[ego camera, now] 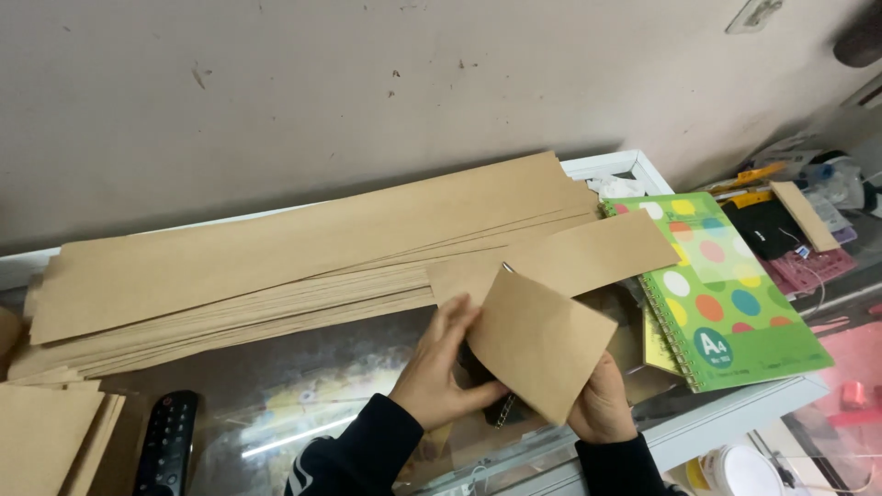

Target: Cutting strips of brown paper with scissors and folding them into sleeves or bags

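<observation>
A small brown paper piece point(542, 344), flat and tilted like a diamond, is held above the glass surface point(303, 395), near the green spiral notebook point(726, 294). The left hand point(441, 372) pinches its left edge (fingers partly behind it). The right hand point(602, 404) has its grip closed on the lower corner.

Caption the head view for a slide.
Both hands, left and right, hold a brown paper piece beside stacked brown sheets.
</observation>
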